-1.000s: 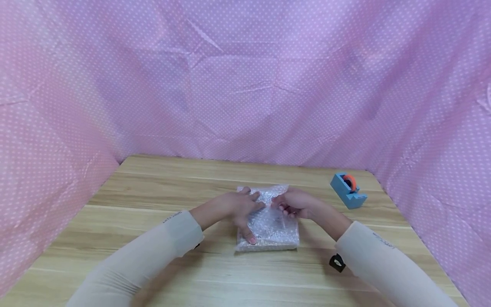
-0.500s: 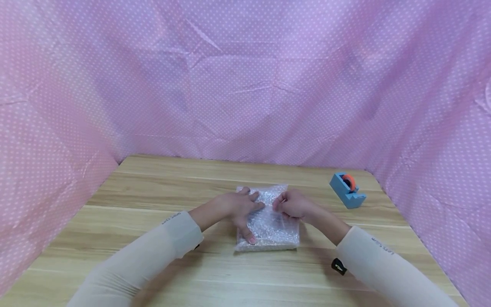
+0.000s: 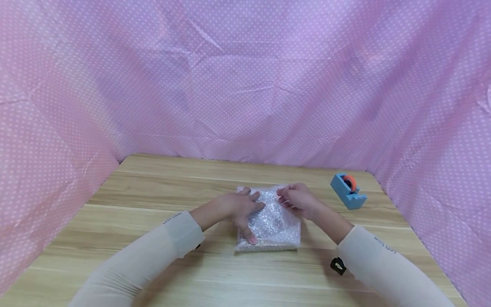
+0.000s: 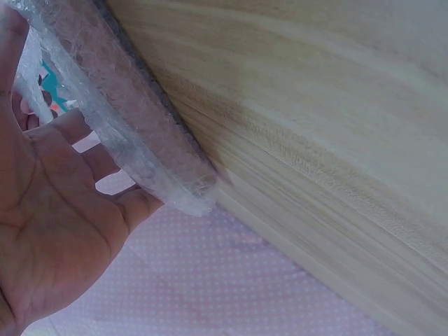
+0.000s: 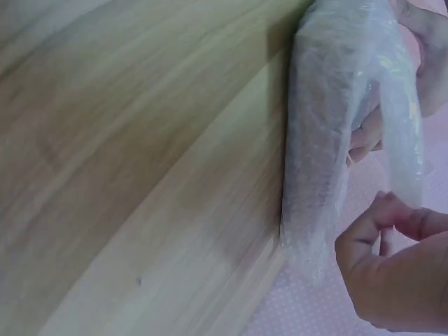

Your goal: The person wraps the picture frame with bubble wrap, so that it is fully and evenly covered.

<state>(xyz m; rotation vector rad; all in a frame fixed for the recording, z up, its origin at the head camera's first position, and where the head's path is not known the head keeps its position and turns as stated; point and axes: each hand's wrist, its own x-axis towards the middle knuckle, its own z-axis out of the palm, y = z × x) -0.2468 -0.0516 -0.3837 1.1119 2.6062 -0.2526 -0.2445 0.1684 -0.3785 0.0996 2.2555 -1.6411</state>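
A flat, box-shaped package in clear bubble wrap (image 3: 273, 226) lies on the wooden table, in the middle of the head view. My left hand (image 3: 242, 209) rests on its left side, fingers spread; the left wrist view shows the straight fingers and bare palm beside the wrapped edge (image 4: 119, 98). At the package's upper right is my right hand (image 3: 301, 200). Its thumb and fingertips pinch the edge of a loose bubble wrap flap (image 5: 402, 147), raised off the package in the right wrist view. The wrap blurs what is inside.
A blue tape dispenser (image 3: 347, 192) with an orange roll (image 3: 350, 182) stands at the table's right rear. Bare wooden tabletop (image 3: 172, 179) surrounds the package. Pink dotted cloth (image 3: 245, 85) hangs behind and on both sides.
My right hand has shifted slightly away from me and to the right along the package, still at the bubble wrap. The left hand and the package have stayed put.
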